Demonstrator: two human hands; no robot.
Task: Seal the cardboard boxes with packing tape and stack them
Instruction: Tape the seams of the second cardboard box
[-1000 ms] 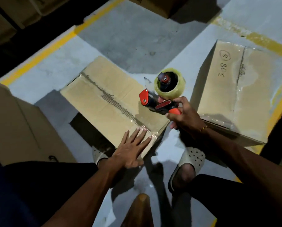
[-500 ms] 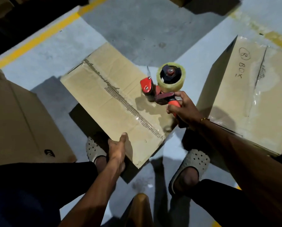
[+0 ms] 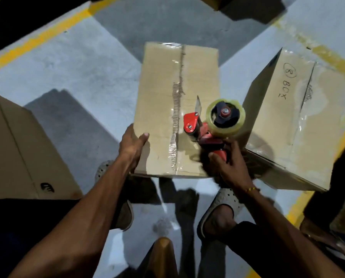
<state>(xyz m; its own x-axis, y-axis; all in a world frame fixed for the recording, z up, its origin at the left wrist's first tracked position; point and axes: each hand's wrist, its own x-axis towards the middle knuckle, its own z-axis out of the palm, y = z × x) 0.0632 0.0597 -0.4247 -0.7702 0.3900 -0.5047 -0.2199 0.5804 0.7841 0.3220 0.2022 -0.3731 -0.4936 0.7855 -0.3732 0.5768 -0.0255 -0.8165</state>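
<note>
A small cardboard box (image 3: 159, 101) lies in front of me, its top seam covered with clear tape running away from me. My left hand (image 3: 132, 146) grips the box's near left edge, thumb on top. My right hand (image 3: 226, 166) holds the red handle of a tape dispenser (image 3: 211, 125) with a roll of clear tape, hovering over the box's near right corner. A larger taped box (image 3: 299, 121) marked "BOX" stands to the right, touching or very close to the small one.
Another big cardboard box (image 3: 17, 149) sits at the left. My feet in pale perforated slippers (image 3: 217, 209) stand just below the small box. Yellow floor lines (image 3: 37, 41) cross the grey concrete floor; a dark box corner (image 3: 237, 5) shows at the top.
The small box has turned so its taped seam now points straight away from me. My left hand went from flat on the lid to gripping the left edge. The dispenser stayed in my right hand.
</note>
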